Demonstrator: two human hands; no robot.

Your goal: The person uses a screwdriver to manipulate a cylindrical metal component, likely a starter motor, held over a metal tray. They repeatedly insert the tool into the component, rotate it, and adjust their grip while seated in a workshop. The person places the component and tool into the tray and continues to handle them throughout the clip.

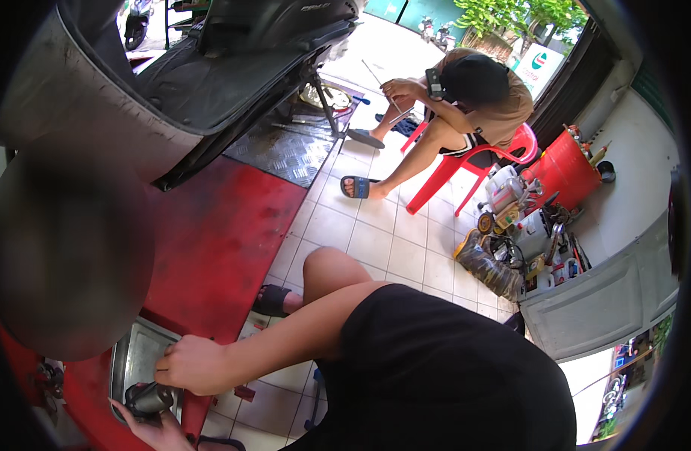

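A dark grey cylindrical part (151, 399) with a rounded end lies against my left hand (154, 432), whose thumb and fingers are bent around its underside. Right above it is my right hand (191, 366), with fingers curled down beside the part; whatever they pinch is hidden behind the knuckles. Both hands are over a shallow metal tray (121, 357) that rests on a red platform (210, 240). My right forearm crosses from the black shirt toward the tray.
A scooter (210, 83) stands on the platform, and a blurred dark round shape (67, 255) fills the left. A seated person (473, 90) on a red chair (435, 177) holds a thin metal rod. Bottles, tools and a red drum (563, 169) line the right wall.
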